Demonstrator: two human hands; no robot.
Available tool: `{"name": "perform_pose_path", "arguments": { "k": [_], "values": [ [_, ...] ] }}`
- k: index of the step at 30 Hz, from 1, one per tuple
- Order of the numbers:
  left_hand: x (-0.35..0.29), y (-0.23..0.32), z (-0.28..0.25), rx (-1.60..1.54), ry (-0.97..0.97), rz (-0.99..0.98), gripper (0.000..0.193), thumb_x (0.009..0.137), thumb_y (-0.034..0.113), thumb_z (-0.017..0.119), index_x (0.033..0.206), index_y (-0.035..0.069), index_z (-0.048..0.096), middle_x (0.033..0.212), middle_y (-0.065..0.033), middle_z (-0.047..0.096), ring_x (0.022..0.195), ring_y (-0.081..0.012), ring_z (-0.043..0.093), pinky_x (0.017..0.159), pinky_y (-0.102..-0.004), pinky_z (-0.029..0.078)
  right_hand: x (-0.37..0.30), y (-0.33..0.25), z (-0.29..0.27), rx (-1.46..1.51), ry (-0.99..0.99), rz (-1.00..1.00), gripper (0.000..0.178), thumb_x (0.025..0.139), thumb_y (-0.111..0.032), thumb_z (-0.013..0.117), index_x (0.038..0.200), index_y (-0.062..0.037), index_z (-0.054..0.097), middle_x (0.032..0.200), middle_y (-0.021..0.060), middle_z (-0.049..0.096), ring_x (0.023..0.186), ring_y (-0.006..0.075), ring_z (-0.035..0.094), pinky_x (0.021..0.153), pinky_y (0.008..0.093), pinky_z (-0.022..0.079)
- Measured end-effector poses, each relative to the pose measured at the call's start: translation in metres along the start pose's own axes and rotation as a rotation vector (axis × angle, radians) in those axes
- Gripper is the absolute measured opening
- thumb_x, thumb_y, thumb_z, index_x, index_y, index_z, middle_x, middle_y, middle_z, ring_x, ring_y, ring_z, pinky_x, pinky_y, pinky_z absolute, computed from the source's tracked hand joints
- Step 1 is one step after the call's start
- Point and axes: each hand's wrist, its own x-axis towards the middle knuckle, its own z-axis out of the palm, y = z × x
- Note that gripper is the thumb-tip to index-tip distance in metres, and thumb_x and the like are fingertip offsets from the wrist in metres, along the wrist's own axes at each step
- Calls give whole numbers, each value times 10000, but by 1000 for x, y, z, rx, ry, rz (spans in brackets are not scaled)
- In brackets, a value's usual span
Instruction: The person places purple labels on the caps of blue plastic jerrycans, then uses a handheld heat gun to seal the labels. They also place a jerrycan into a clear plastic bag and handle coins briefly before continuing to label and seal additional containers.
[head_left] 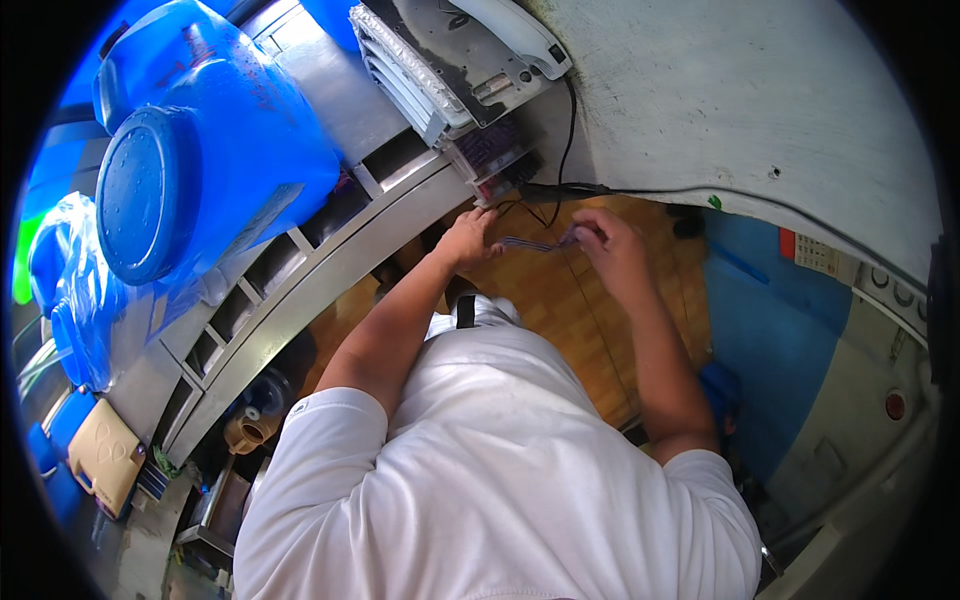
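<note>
My right hand is closed in a pinch on one end of a thin purplish strip. The strip stretches leftward, sagging slightly, up to the thumb side of my left hand. The fingers of that hand are extended and parted from the thumb, close below a small rack of purple and clear packets at the counter's end. Whether the left thumb presses on the strip is too small to make out. Beneath both hands lies the tan tiled floor.
A metal counter with slots curves along my left, carrying a large blue plastic drum. Beyond it stands a worn metal machine with a white telephone handset. A black cable edges the white surface ahead. A blue panel stands right.
</note>
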Motion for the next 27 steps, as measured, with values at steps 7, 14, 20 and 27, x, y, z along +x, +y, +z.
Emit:
{"name": "perform_pose_path", "arguments": {
  "k": [7,14,20,27],
  "values": [
    [-41,16,-92,-476,-92,-103,531,890,113,595,1409,54,501,1387,-115,579,1302,-230,535,1075,-345,430,37,-46,25,301,-143,59,199,921,-92,655,1102,-12,673,817,36,681,585,75,571,561,240,471],
    [-78,39,-148,-1130,20,231,477,921,-46,485,1392,27,508,1296,-63,608,1264,-136,521,1087,-312,388,52,-96,25,422,-226,77,226,903,-94,666,1098,20,669,760,48,681,543,70,575,507,230,478],
    [-101,55,-169,-1190,51,176,447,903,-35,519,1348,4,531,1214,-68,639,1150,-119,587,1021,-276,437,59,-120,23,476,-281,-3,218,909,-74,661,1100,33,659,752,49,673,532,67,571,489,226,472],
    [-117,65,-186,-1190,91,155,398,937,29,608,1328,-3,538,1174,-61,657,1076,-118,622,976,-279,478,58,-133,22,463,-333,-111,207,910,-71,657,1083,42,651,706,44,654,488,76,554,439,248,447]
  ]
}}
